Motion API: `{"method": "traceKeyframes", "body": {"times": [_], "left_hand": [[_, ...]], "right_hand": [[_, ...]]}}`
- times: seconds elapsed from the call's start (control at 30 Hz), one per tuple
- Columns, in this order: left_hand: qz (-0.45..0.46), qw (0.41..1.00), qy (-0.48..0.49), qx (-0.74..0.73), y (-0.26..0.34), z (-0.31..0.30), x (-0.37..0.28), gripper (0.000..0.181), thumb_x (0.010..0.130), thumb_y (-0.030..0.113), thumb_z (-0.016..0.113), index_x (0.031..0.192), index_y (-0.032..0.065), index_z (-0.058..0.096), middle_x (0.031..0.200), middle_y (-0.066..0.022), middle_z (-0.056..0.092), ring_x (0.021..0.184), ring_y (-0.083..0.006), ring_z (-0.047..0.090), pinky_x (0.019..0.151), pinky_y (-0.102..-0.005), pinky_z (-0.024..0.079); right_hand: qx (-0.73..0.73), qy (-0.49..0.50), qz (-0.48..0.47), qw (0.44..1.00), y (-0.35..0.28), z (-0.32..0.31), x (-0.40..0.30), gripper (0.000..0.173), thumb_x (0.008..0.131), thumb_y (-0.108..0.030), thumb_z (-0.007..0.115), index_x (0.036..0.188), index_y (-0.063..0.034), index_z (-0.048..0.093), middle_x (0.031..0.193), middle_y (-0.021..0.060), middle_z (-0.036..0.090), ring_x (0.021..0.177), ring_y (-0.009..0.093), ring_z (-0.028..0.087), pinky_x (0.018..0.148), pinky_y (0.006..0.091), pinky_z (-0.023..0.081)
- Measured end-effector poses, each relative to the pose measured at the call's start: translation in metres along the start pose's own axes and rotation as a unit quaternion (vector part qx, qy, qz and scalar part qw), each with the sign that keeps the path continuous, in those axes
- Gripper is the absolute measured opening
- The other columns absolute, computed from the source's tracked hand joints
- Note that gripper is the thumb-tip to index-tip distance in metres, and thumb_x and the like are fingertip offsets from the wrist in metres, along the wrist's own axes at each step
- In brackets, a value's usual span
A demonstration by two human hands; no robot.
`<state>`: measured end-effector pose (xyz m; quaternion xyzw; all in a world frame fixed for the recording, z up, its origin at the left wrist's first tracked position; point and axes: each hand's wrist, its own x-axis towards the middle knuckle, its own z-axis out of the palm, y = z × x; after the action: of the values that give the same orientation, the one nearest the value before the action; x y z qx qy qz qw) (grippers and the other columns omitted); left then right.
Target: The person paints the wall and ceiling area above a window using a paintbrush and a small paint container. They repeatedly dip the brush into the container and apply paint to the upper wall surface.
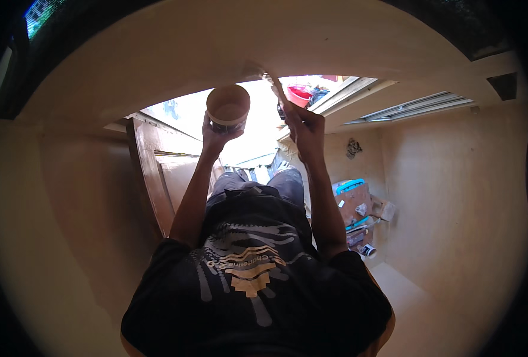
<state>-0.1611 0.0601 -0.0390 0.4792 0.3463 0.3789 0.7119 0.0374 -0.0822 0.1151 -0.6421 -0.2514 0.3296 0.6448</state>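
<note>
My left hand [219, 142] grips a small tub [228, 105] from below, its open mouth turned towards me. The inside of the tub looks pale, and I cannot tell how much is in it. In my right hand [306, 129] is a paintbrush [278, 89], held by the handle and pointing up. The brush's bristles meet the lower edge of a smooth beige surface [317, 40] above the bright opening. Around the bristles that surface looks darker and wet. Both hands are raised in front of my body, apart from each other.
A wooden panelled door [145, 165] stands at the left. On the right are a sliding window frame [407, 108] and a beige wall [451, 187]. Boards with blue edges [351, 186] and a small cup [369, 251] sit below. A red basin [299, 94] shows beyond the opening.
</note>
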Motion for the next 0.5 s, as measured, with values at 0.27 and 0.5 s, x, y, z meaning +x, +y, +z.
{"method": "traceKeyframes", "body": {"times": [0.27, 0.5], "left_hand": [[0.01, 1.0, -0.009, -0.001, -0.006, 0.001, -0.004, 0.093, 0.061, 0.003, 0.094, 0.137, 0.008, 0.041, 0.129, -0.013, 0.058, 0.118, -0.0274, 0.062, 0.099, -0.0399, 0.058], [0.001, 1.0, -0.012, -0.024, -0.004, 0.011, -0.011, 0.09, 0.063, 0.004, 0.094, 0.134, 0.0089, 0.04, 0.127, -0.0129, 0.058, 0.117, -0.027, 0.063, 0.097, -0.0376, 0.059]], "right_hand": [[-0.05, 0.114, -0.072, 0.99, -0.026, -0.045, -0.022, 0.023, 0.101, -0.021, 0.064, 0.096, -0.0004, 0.072, 0.059, -0.0118, 0.034, 0.049, -0.002, 0.025, 0.043, 0.0218, 0.015], [-0.065, 0.129, -0.148, 0.978, 0.03, 0.037, -0.016, 0.017, 0.099, -0.014, 0.062, 0.099, 0.0012, 0.069, 0.068, -0.0039, 0.051, 0.06, 0.004, 0.044, 0.051, 0.0251, 0.032]]}}
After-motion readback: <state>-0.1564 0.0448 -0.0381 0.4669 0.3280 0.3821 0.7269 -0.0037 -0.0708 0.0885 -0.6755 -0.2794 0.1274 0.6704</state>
